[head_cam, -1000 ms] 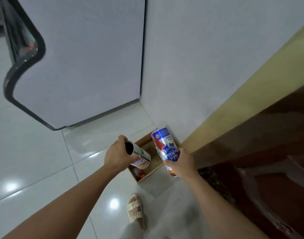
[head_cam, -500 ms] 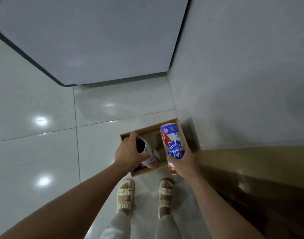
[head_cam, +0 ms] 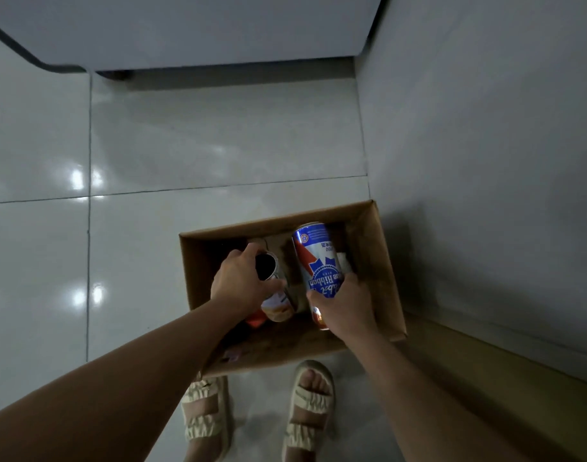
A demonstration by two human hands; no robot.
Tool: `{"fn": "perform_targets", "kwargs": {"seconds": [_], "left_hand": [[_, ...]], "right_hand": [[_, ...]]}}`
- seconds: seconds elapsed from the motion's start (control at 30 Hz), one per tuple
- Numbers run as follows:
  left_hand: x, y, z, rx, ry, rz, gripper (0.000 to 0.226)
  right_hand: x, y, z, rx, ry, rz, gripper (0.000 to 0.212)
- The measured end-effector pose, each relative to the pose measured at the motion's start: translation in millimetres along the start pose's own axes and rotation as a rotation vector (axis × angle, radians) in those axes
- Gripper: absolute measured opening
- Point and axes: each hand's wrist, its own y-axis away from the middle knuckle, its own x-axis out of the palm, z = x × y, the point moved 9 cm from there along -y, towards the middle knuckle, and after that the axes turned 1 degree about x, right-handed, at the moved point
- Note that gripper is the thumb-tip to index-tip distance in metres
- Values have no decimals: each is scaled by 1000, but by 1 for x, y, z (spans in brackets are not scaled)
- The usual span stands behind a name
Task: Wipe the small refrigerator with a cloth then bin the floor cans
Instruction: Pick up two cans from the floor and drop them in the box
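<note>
An open cardboard box (head_cam: 383,261) sits on the floor against the wall, just ahead of my feet. My left hand (head_cam: 240,285) grips an open silver can (head_cam: 274,293) with its dark mouth up, held over the box's left half. My right hand (head_cam: 345,308) holds a tall blue, white and red beer can (head_cam: 317,261) upside down over the right half. Something red and other dim items lie in the box bottom. The white refrigerator (head_cam: 192,25) fills the top of the view.
Glossy white floor tiles (head_cam: 202,141) stretch between the refrigerator and the box. A grey wall (head_cam: 485,161) runs along the right, with a wooden strip (head_cam: 485,368) at its foot. My sandalled feet (head_cam: 258,411) stand right behind the box.
The view has tilted down and closed in on the box. Both hands have lowered the two cans from above the box's rim into its opening.
</note>
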Motion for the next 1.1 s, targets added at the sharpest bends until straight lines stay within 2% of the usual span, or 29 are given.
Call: {"fn": "perform_targets", "kwargs": {"seconds": [0.17,0.3,0.47,0.63,0.9,1.1], "left_hand": [[62,-53,29,-30,-67,50,73],[101,-77,43,-4,-101,119,78],[135,-95,52,22,-74,184,75],[157,-108,63,8,-64,235,76],[151,-100,62,26,-88,255,83],[109,-57,44,22,-116,255,79]], "right_hand": [[39,-64,-23,31,-16,25,83],[57,-99,-48,90,139,-5,82],[80,-130,-74,183,135,47,77],[95,-150,-82,188,212,108,79],[94,-137,-82,193,279,185,78],[76,-83,-47,109,245,142,72]]}}
